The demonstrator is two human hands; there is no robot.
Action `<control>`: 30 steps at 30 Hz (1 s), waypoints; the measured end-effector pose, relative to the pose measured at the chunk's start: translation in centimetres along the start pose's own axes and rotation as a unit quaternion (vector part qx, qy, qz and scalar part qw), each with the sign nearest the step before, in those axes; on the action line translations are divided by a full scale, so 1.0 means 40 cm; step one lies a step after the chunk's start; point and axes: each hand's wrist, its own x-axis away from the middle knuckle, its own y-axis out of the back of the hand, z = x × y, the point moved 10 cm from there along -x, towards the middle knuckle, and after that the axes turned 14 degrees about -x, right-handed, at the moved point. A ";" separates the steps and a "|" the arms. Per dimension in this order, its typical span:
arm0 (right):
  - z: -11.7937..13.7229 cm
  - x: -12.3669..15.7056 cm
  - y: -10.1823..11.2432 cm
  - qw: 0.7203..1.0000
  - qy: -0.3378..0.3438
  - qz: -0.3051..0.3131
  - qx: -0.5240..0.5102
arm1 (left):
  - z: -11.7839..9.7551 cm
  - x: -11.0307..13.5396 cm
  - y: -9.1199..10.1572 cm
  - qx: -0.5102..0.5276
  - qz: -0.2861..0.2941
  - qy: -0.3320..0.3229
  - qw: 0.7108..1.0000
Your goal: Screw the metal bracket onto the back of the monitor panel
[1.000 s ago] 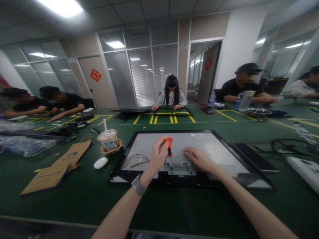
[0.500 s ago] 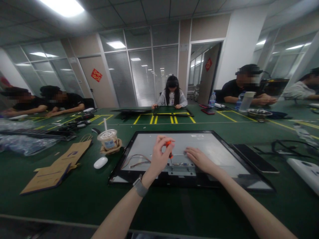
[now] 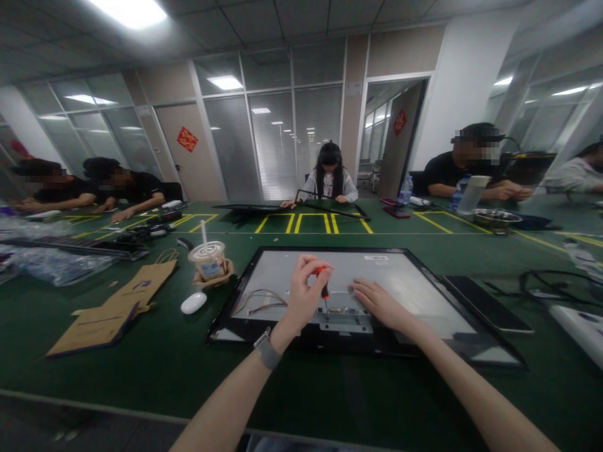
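A monitor panel [image 3: 405, 276] lies back side up on the green table in front of me, with thin wires [image 3: 257, 300] on its left part. My left hand [image 3: 304, 295] is closed round a small screwdriver with an orange and black handle [image 3: 323, 282], held upright with its tip on a metal bracket [image 3: 346, 320] near the panel's front edge. My right hand [image 3: 377, 301] rests flat on the panel beside the bracket, fingers stretched out, holding nothing.
A plastic cup with a straw [image 3: 208, 260], a white mouse [image 3: 193, 302] and flattened brown cardboard [image 3: 113, 307] lie to the left. A dark slab [image 3: 487, 304], cables [image 3: 551, 285] and a white object [image 3: 581, 323] sit to the right. Several people work at the far side.
My left hand has turned a little on the screwdriver, which stays on the bracket. The person opposite has lifted one side of a black frame. The view shifted slightly.
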 end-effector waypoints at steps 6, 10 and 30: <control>-0.006 -0.001 0.000 1.000 -0.006 -0.002 0.005 | -0.003 0.002 -0.007 0.028 0.026 0.017 0.999; -0.006 -0.001 -0.001 1.000 -0.002 -0.001 0.003 | 0.005 0.005 -0.010 0.051 0.023 0.023 0.998; -0.016 -0.004 -0.008 1.000 0.001 -0.021 0.020 | -0.045 -0.046 -0.042 -0.013 0.053 -0.044 0.998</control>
